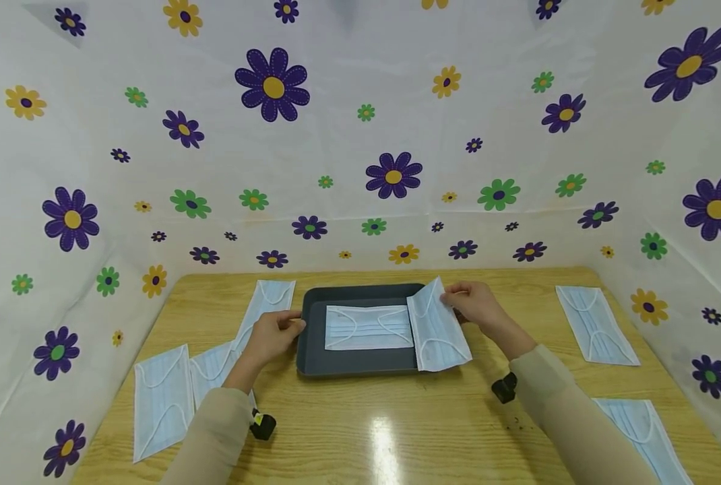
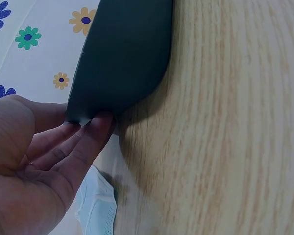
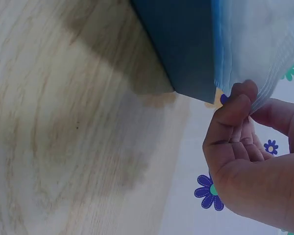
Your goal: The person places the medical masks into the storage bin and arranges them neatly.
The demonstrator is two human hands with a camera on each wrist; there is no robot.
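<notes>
- Fingers first: your right fingers (image 3: 229, 117) are closed in a pinch on the edge of a pale-blue, pleated, rectangular cloth-like face mask (image 1: 438, 333), up near its 1 o'clock corner; most of it hangs toward 6–7 o'clock from your fingertips.
- Your left fingers (image 2: 83, 152) have the rim of the dark grey, rounded-corner, plastic-looking tray (image 1: 314, 340) pinched at its 9 o'clock end, thumb one side, fingertips the other.
- Key thing imo: the held mask's long axis runs roughly 11 to 5, while the pale-blue rectangular mask lying in the tray (image 1: 368, 328) runs 9 to 3. So they're crosswise, and your right hand's the nearer one to both the held mask and the tray's 3 o'clock end.
- The held mask covers that end; its lower part sticks out past the rim around 4–5. Can't tell if it touches the lying mask.
- Room: tray floor shows at 9 o'clock of the lying mask, and wood-grain tabletop (image 1: 336, 431) spreads toward 6. The white flowered cloth (image 1: 336, 148) rises at 12, so less depth there.
</notes>
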